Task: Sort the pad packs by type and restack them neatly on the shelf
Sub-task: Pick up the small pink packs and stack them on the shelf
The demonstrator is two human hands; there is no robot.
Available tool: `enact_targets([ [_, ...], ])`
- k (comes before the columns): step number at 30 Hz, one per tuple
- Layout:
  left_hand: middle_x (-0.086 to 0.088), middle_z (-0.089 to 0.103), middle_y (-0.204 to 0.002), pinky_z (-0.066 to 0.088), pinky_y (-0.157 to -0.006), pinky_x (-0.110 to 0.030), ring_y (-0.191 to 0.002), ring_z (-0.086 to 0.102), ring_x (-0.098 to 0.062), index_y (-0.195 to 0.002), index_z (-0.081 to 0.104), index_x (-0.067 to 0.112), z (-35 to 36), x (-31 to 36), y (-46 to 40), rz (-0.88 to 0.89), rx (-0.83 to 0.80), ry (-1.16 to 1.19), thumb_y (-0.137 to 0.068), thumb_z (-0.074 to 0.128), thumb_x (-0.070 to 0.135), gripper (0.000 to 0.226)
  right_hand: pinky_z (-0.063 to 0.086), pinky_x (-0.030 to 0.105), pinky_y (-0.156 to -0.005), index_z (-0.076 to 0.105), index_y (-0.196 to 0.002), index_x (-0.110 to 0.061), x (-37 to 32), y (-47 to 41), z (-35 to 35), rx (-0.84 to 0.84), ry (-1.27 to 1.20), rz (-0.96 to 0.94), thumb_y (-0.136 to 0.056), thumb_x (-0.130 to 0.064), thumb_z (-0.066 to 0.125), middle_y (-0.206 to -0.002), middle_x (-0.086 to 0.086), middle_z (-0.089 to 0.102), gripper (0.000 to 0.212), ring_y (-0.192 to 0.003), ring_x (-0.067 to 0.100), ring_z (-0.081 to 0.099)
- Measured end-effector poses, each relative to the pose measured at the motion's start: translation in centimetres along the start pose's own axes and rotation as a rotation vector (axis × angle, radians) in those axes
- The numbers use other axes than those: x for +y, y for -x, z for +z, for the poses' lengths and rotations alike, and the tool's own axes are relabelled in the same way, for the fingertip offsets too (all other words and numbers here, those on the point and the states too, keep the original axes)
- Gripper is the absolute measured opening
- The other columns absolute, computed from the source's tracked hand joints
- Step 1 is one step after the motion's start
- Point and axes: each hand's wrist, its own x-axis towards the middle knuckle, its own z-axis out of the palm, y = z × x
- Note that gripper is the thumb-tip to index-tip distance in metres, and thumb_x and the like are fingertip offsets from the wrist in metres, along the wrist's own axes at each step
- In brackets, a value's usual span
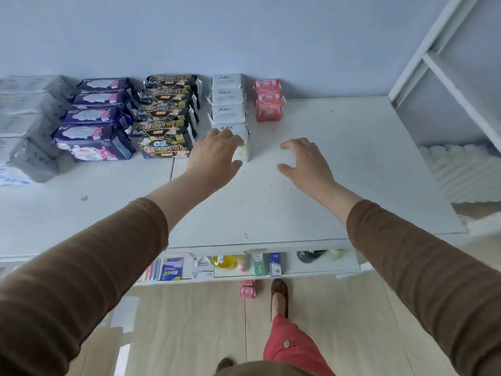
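Observation:
Pad packs stand in rows by type on the white shelf (339,158): grey-white packs (24,123) far left, purple packs (95,118), black packs (165,115), white ABC packs (229,104) and two pink packs (268,101). My left hand (214,156) rests on the front white ABC pack (242,142), fingers laid over its top and side. Just right of that pack, my right hand (303,161) hovers over the bare shelf with fingers loosely spread, holding nothing. One more pink pack (247,290) lies on the floor below.
The shelf's front edge runs across the middle; a lower shelf (244,267) holds small boxed goods. A white shelving frame (447,63) and a stack of white rolls (466,169) stand at the right. My foot (279,294) is on the wooden floor.

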Motion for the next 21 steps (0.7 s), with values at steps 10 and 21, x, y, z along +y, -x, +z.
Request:
enact_targets([
  [10, 0.001, 0.057, -0.120, 0.042, -0.080, -0.033, -0.110, 0.050, -0.023, -0.128, 0.058, 0.023, 2.2, 1.6, 17.5, 0.016, -0.107, 0.163, -0.090, 0.062, 0.033, 0.040, 0.043, 0.036, -0.096, 0.055, -0.131, -0.018, -3.9, 18.3, 4.6, 0.020, 0.058, -0.053, -0.090, -0.028, 0.065, -0.130, 0.000, 0.054, 0.044, -0.122, 0.024, 0.044],
  [21, 0.000, 0.059, -0.110, 0.046, -0.072, -0.037, -0.106, 0.052, -0.025, -0.118, 0.061, 0.019, 12.9, 4.7, 30.8, -0.039, -0.260, 0.235, -0.088, 0.064, 0.025, 0.031, 0.043, 0.039, -0.094, 0.059, -0.123, -0.013, 1.5, 30.5, 14.6, -0.103, 0.010, -0.025, -0.086, -0.022, 0.067, -0.118, 0.006, 0.057, 0.039, -0.109, 0.028, 0.049],
])
